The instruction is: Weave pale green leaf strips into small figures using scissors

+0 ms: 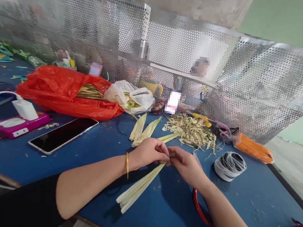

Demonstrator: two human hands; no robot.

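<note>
A bundle of pale corn husks (142, 186) lies slantwise between my hands, its wide cut ends toward me and a thinner end beyond. My left hand (149, 153), with a gold bangle at the wrist, is closed around the bundle's middle, thumb against the fingers. From the other side my right hand (185, 165) pinches at the same spot, its fingertips touching the left ones; whether a thread is between them is hidden. Loose husk pieces (146, 131) rest just past my left hand. Under my right forearm shows a red curved handle (199, 210), partly covered.
A red plastic bag (51, 89) and white bag (135, 95) hold more husks. Shredded scraps (192, 131) are piled ahead. At right are a thread spool (230, 166) and an orange packet (253, 148); at left, a phone (63, 135) and purple power strip (21, 126). Perforated metal panels (180, 44) border the back.
</note>
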